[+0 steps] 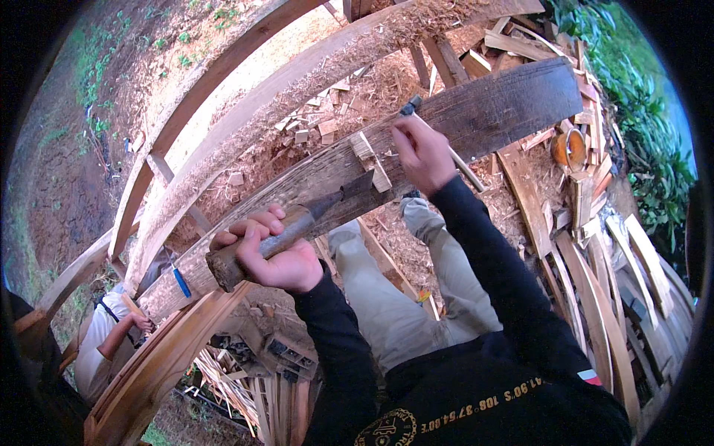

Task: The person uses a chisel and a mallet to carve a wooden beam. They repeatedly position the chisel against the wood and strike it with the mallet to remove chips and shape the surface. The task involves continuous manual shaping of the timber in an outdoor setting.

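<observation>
Left hand (277,256) is gripping chisel (326,205), blade pointing toward wood block (370,161). Block is lying between hands, nearer right hand (425,156), which is clutching hammer (410,105).

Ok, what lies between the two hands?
In the head view, a chisel blade points from the left hand toward a small pale wood block on the plank; past that comes the right hand.

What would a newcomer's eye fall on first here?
Probably the left hand, left of centre, gripping a thick-handled chisel-like tool above a long plank, and the right hand holding a slim-handled hammer farther up and right. Next, likely, the big curved timbers sweeping across the upper left, then the orange bowl-like object among wood pieces at right.
</observation>
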A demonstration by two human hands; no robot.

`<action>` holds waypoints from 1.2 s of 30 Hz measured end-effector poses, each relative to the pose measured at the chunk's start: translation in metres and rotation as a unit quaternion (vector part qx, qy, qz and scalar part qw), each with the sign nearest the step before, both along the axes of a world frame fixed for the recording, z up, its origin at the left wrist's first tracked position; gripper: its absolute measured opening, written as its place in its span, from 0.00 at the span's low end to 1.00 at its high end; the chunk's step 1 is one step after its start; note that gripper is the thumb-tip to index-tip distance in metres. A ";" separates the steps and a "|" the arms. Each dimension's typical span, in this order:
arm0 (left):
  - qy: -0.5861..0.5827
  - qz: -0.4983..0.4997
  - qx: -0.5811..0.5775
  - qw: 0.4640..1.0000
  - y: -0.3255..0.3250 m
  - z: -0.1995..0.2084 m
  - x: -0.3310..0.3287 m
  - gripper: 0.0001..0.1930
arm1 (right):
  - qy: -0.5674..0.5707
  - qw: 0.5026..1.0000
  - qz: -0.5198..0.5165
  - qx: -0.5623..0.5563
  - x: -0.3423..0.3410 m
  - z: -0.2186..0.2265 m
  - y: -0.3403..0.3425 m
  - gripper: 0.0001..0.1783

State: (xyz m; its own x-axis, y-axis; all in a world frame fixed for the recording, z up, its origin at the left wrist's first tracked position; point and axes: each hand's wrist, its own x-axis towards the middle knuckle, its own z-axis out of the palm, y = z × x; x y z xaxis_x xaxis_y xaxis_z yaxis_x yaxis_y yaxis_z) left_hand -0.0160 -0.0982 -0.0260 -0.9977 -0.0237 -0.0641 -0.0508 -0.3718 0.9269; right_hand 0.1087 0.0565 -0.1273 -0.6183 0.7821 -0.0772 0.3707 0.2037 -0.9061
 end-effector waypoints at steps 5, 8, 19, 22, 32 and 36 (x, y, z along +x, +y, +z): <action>0.128 -0.148 0.082 0.977 0.014 0.003 -0.005 0.18 | -0.125 0.991 -0.032 0.029 0.074 0.021 -0.035 0.05; 0.163 -0.213 0.076 0.960 0.029 0.006 -0.008 0.20 | -0.191 0.961 -0.033 0.199 0.097 0.007 -0.032 0.05; 0.205 -0.132 -0.027 0.969 0.063 -0.007 0.005 0.18 | -0.194 0.978 0.073 0.020 0.024 -0.017 -0.073 0.24; 0.174 -0.091 -0.058 0.979 0.071 -0.006 0.006 0.17 | -0.173 0.983 0.059 0.030 0.021 -0.031 -0.075 0.22; 0.153 -0.155 -0.041 0.975 0.066 -0.010 -0.004 0.11 | -0.096 0.988 0.046 0.115 0.026 -0.044 -0.044 0.16; 0.158 -0.148 -0.047 0.975 0.069 -0.007 -0.005 0.11 | -0.089 0.978 0.064 0.179 0.022 -0.041 -0.035 0.19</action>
